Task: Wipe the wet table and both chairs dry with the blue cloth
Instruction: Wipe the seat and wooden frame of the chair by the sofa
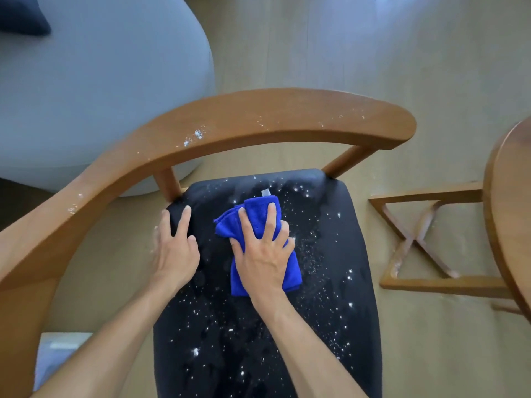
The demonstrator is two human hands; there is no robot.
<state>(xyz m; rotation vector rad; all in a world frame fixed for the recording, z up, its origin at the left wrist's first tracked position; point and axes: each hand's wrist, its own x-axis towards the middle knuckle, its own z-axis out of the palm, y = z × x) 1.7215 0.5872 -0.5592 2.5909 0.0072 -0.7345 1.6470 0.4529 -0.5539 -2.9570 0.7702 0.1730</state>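
A wooden chair with a curved backrest (258,119) and a black seat (330,268) fills the middle of the view. Water droplets speckle the seat and the backrest. The folded blue cloth (258,214) lies on the seat near its back. My right hand (264,254) presses flat on the cloth, fingers spread over it. My left hand (175,248) rests on the seat's left edge, fingers apart, holding nothing. The round wooden table (508,225) shows only as a rim at the right edge.
A large grey rounded sofa or pouf (100,81) stands behind the chair at upper left, with a dark cushion (20,15) on it. The table's crossed wooden base (416,239) sits on the light wood floor (344,38) right of the chair.
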